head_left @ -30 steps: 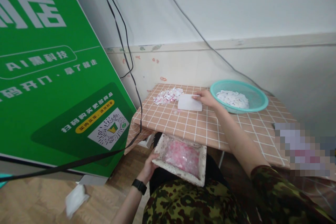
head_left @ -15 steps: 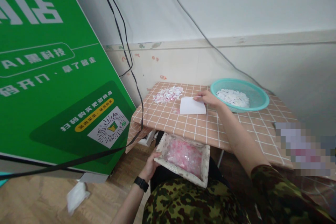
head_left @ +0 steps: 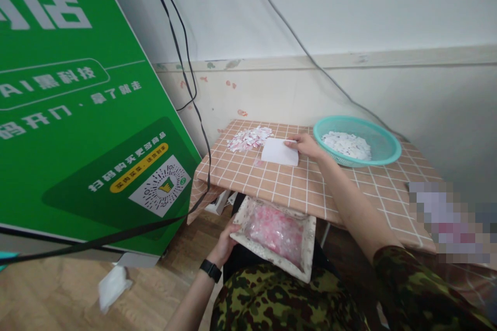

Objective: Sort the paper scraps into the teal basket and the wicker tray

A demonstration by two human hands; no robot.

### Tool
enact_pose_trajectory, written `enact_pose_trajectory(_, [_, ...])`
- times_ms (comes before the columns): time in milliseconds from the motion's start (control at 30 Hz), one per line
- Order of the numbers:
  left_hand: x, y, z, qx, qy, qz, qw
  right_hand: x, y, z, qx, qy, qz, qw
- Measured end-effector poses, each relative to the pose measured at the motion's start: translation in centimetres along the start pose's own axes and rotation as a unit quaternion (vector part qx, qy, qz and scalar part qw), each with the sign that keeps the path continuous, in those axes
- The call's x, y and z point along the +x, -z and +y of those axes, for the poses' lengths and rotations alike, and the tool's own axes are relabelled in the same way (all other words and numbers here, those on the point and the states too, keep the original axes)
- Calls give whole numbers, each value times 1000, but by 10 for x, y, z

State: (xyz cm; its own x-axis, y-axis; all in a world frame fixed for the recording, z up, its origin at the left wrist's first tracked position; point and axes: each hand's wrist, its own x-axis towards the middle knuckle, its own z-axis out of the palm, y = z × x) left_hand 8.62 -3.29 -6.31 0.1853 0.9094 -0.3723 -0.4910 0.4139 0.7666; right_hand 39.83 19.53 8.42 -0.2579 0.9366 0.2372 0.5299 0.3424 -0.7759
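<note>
My left hand [head_left: 228, 241] grips the left rim of a pale patterned tray [head_left: 309, 248], held at my lap just under the table's front edge. Inside the tray lie pink and white bits [head_left: 275, 230] with a shiny, plastic look. Above the tabletop, my right hand [head_left: 305, 146] pinches the right side of a white card [head_left: 278, 152], thumb on top. Just left of the card is a loose pile of small white and pink pieces [head_left: 248, 139]. A turquoise mesh basket [head_left: 392, 154] holding small white pieces [head_left: 347, 145] stands to the right of my right hand.
A brown checked cloth [head_left: 287, 186] covers the table. At left leans a large green sign [head_left: 97, 129], with a dark strap [head_left: 116, 235] crossing before it. A cable [head_left: 295, 36] runs down the wall. On the floor lies a white plastic bag [head_left: 112, 287].
My right hand has moved the white card slightly left and back, closer to the loose pile. My left hand still holds the tray.
</note>
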Motion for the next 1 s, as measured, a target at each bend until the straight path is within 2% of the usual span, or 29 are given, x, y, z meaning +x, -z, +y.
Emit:
enact_pose_trajectory(333, [2,-3,-3,2,-17,-9,1000,-1,-9,-7,6,10,-1,1000])
enact_pose_trajectory(600, [2,-4,-2,16,-25,-9,1000,-3,2,-16,-23,0,-28,999])
enact_pose_trajectory(833, [3,1,-4,10,-18,-14,1000,-3,-4,-20,-21,4,6,1000])
enact_pose_trajectory(1000, [3,2,-4,10,-23,-23,999,-1,-6,-18,-50,19,6,999])
